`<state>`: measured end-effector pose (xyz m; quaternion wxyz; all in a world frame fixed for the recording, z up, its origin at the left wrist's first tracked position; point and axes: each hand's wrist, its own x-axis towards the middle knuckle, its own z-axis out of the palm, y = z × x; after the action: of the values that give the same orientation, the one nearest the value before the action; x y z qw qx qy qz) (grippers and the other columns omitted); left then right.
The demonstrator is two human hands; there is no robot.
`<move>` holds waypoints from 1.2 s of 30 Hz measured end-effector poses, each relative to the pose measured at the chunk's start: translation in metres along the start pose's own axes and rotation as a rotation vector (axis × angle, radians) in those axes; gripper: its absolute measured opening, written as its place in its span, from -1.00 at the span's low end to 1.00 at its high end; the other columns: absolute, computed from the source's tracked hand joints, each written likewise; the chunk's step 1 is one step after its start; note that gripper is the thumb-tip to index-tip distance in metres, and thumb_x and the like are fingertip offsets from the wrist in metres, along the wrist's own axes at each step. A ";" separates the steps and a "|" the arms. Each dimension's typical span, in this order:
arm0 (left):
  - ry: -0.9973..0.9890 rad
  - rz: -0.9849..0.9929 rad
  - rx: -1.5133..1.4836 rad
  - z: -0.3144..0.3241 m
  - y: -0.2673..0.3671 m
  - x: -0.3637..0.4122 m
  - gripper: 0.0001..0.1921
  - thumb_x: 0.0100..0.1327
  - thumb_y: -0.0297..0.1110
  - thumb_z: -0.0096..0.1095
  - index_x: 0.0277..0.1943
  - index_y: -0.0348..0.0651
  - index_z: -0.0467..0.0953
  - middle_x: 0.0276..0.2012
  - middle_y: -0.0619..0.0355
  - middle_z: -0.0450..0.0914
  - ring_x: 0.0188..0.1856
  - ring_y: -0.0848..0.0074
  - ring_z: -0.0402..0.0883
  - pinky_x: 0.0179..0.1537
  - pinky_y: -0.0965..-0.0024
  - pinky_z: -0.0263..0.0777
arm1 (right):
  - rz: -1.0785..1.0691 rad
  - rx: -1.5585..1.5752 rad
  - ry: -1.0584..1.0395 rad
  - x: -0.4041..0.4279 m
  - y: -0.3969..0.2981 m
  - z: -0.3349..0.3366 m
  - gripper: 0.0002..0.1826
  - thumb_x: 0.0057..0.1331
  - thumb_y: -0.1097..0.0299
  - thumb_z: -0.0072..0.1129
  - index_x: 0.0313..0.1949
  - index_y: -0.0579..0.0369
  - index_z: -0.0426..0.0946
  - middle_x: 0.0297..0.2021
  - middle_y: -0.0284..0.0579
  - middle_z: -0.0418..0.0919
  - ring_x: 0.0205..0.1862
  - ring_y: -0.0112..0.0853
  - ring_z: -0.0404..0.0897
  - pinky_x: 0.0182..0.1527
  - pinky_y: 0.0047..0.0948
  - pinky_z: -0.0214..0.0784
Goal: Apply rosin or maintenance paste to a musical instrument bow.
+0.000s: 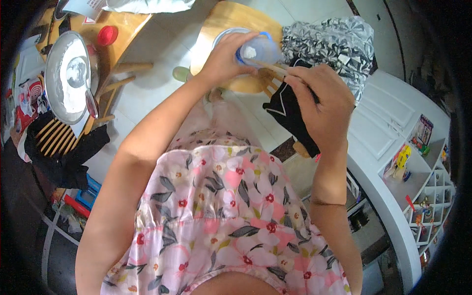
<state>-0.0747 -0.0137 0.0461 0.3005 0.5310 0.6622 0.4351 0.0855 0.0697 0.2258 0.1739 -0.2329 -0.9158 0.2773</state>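
Observation:
My left hand (pixel 225 55) is wrapped around a translucent blue plastic container (pixel 266 48), tilted so its inside shows. A small white clump (pixel 250 52) is visible in it. My right hand (pixel 326 97) pinches a thin pale stick-like utensil (pixel 272 67), whose far end reaches the container's near edge and is blurred. Beneath my left hand, the pale rim of a bowl (pixel 220 35) shows on a wooden chair seat (pixel 254 18); the hand and container hide most of that bowl.
On the wooden table (pixel 129 31) at left stand a metal basin (pixel 79 105) holding white powder and a red lid (pixel 107 35). Black cloth (pixel 289 110) hangs by my right hand. A patterned black-and-white cover (pixel 332 44) and a white cabinet (pixel 379 107) are at right.

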 end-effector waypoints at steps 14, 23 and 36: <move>0.017 0.041 0.003 0.004 0.002 0.004 -0.13 -0.27 -0.30 0.55 0.23 0.02 0.32 0.07 0.03 0.45 0.16 0.16 0.34 0.22 0.19 0.16 | -0.052 -0.016 -0.021 -0.006 0.031 0.020 -0.87 0.09 0.44 0.22 -0.35 0.17 0.56 -0.50 -0.08 0.53 -0.43 -0.18 0.50 -0.38 -0.28 0.35; 0.018 0.051 0.000 0.002 0.002 0.003 -0.14 -0.27 -0.28 0.56 0.21 -0.03 0.33 0.06 0.04 0.47 0.14 0.16 0.36 0.21 0.20 0.17 | -0.056 -0.078 -0.002 -0.005 0.023 0.011 -0.89 0.08 0.47 0.21 -0.35 0.14 0.52 -0.54 -0.10 0.48 -0.46 -0.18 0.47 -0.43 -0.29 0.33; -0.010 0.028 -0.041 0.001 0.001 0.001 -0.13 -0.28 -0.30 0.57 0.22 -0.03 0.32 0.09 0.03 0.44 0.16 0.15 0.34 0.21 0.19 0.16 | -0.023 -0.071 0.018 -0.006 0.013 0.002 -0.88 0.09 0.42 0.23 -0.37 0.15 0.55 -0.53 -0.09 0.52 -0.46 -0.18 0.49 -0.40 -0.27 0.34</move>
<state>-0.0736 -0.0128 0.0467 0.3085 0.5359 0.6443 0.4499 0.0940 0.0752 0.2160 0.1769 -0.2306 -0.9261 0.2404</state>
